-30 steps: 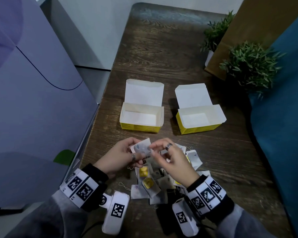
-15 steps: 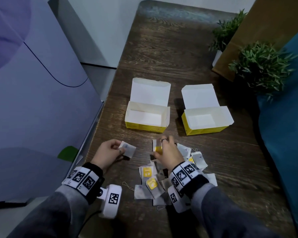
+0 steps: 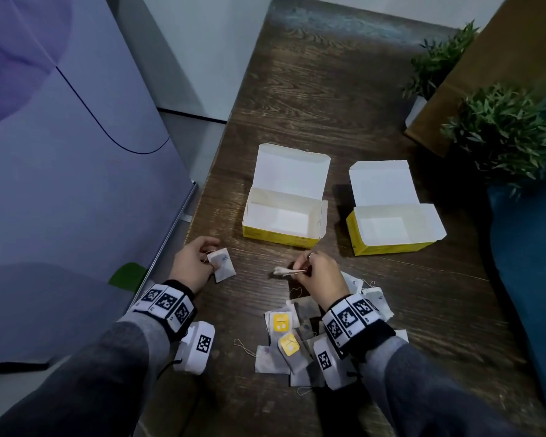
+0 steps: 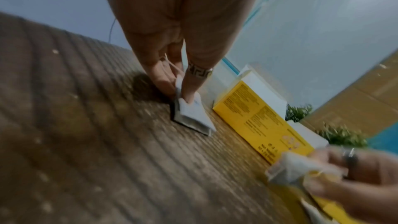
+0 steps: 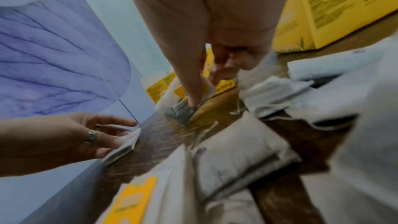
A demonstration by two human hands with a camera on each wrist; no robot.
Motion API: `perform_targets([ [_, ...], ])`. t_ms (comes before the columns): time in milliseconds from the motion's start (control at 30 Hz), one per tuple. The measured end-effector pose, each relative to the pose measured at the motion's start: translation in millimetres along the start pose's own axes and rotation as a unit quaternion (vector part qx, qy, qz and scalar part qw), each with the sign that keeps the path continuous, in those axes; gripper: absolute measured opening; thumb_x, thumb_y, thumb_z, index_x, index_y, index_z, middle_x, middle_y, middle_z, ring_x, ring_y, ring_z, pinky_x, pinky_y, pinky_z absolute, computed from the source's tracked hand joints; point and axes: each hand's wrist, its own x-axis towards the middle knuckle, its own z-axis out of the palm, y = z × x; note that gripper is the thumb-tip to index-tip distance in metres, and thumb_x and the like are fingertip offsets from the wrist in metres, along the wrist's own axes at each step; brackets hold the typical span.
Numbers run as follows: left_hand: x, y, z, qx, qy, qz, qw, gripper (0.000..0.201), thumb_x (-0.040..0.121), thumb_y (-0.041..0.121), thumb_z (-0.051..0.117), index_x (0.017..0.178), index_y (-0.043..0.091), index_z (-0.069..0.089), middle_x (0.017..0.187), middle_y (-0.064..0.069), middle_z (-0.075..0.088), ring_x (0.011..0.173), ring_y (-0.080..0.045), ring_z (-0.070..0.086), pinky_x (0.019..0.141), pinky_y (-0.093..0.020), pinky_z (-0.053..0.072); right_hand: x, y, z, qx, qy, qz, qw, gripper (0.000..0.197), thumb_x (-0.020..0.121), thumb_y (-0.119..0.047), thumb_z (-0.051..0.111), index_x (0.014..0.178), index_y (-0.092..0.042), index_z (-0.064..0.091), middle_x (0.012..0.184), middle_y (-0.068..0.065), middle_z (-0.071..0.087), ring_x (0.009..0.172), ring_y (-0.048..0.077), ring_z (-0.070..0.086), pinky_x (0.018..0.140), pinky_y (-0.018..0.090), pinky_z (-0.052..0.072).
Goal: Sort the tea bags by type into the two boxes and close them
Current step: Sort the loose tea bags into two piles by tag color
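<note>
Two open yellow boxes stand side by side on the wooden table: the left box (image 3: 284, 220) and the right box (image 3: 394, 228), both with lids up and white insides showing. My left hand (image 3: 194, 266) pinches a white tea bag (image 3: 223, 269) (image 4: 189, 111) whose lower edge touches the table near the left edge. My right hand (image 3: 317, 272) pinches a tea bag with a yellow tag (image 3: 286, 272) (image 5: 178, 106) just above the table, in front of the left box. A pile of tea bags (image 3: 297, 345) lies under and beside my right wrist, some with yellow tags.
Two potted green plants (image 3: 505, 134) and a brown paper bag (image 3: 498, 64) stand at the table's right rear. A blue surface (image 3: 530, 279) borders the right edge. A purple-patterned panel (image 3: 60, 152) rises along the left edge.
My hands have drawn apart, each carrying one tea bag: the left went left and lowered its bag onto the table, the right turned its bag edge-on above the table.
</note>
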Motion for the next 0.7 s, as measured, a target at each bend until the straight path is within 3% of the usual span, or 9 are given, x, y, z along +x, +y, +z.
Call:
perform_targets([
  [100,-2.7,2.3,-3.7,0.067,0.053,0.050,0.995,0.034,0.084,0.011,0.063,0.117,0.019,0.059,0.117,-0.005,0.047,0.112,-0.021,0.044,0.094,-0.024,0.037,-9.2,-18.5,-3.8,0.085,0.024,-0.114,0.989,0.020,0.076,0.004,0.065,0.073,-0.016,0.063,0.081,-0.014,0.049,0.071,-0.004,0.050,0.069,0.008,0.037],
  [167,-12.1,10.5,-7.7,0.052,0.059,0.072,0.994,0.025,0.088,0.016,0.058,0.113,0.019,0.061,0.112,-0.003,0.049,0.102,-0.014,0.048,0.086,-0.014,0.036,-12.6,-31.2,-2.2,0.131,0.046,-0.168,0.976,0.024,0.073,0.010,0.064,0.070,-0.014,0.063,0.080,-0.016,0.049,0.075,-0.004,0.052,0.070,0.005,0.038],
  [233,-23.6,22.4,-10.1,-0.067,-0.017,0.054,0.996,0.015,0.091,0.020,0.054,0.104,0.020,0.063,0.099,0.001,0.058,0.082,-0.008,0.055,0.067,-0.007,0.041,-13.3,-42.4,0.8,0.162,0.064,-0.200,0.964,0.024,0.070,0.014,0.062,0.066,-0.009,0.064,0.081,-0.014,0.052,0.078,0.003,0.054,0.072,0.007,0.040],
  [333,-37.0,36.7,-9.7,-0.272,-0.178,-0.047,0.944,0.018,0.092,0.016,0.052,0.104,0.015,0.064,0.088,-0.002,0.063,0.066,-0.008,0.055,0.051,-0.015,0.045,-14.5,-55.8,5.4,0.194,0.073,-0.222,0.953,0.024,0.066,0.019,0.059,0.062,-0.005,0.065,0.081,-0.011,0.055,0.081,0.005,0.057,0.077,0.011,0.043],
  [433,-37.3,36.9,-9.7,-0.290,-0.216,-0.037,0.932,0.029,0.084,-0.001,0.059,0.111,0.008,0.061,0.080,-0.002,0.068,0.052,-0.004,0.054,0.044,-0.014,0.044,-16.6,-61.6,9.2,0.207,0.048,-0.245,0.946,0.020,0.070,0.013,0.065,0.069,-0.007,0.066,0.085,-0.008,0.056,0.083,0.003,0.057,0.078,0.011,0.044],
  [500,-34.8,32.5,-10.3,-0.281,-0.177,-0.029,0.943,0.034,0.081,-0.008,0.060,0.110,0.010,0.059,0.082,-0.006,0.068,0.050,-0.005,0.058,0.044,-0.016,0.046,-17.5,-59.7,7.8,0.185,0.012,-0.227,0.956,0.021,0.075,0.004,0.069,0.086,-0.014,0.066,0.093,-0.014,0.053,0.086,0.002,0.057,0.078,0.010,0.045],
  [567,-31.4,27.0,-11.7,-0.320,-0.115,-0.070,0.938,0.028,0.081,-0.010,0.059,0.101,0.010,0.061,0.088,-0.012,0.067,0.054,-0.009,0.066,0.049,-0.018,0.052,-17.5,-51.9,1.8,0.164,-0.024,-0.173,0.971,0.033,0.078,0.001,0.067,0.101,-0.022,0.062,0.100,-0.018,0.051,0.088,0.003,0.057,0.079,0.008,0.045],
  [633,-28.7,19.0,-10.6,-0.356,-0.045,-0.105,0.927,0.017,0.081,-0.007,0.061,0.089,0.007,0.062,0.088,-0.015,0.066,0.060,-0.013,0.068,0.054,-0.021,0.056,-16.8,-37.7,-5.8,0.126,-0.059,-0.108,0.984,0.031,0.081,-0.003,0.065,0.103,-0.025,0.060,0.102,-0.010,0.055,0.090,0.005,0.058,0.079,0.010,0.045],
  [700,-25.8,10.7,-7.3,-0.331,0.017,-0.109,0.937,0.010,0.078,0.001,0.068,0.079,0.008,0.061,0.086,-0.018,0.066,0.069,-0.020,0.065,0.064,-0.028,0.053,-17.3,-21.1,-12.0,0.082,-0.111,-0.052,0.989,0.021,0.083,-0.010,0.066,0.097,-0.025,0.061,0.098,-0.003,0.059,0.089,0.011,0.059,0.081,0.020,0.048],
])
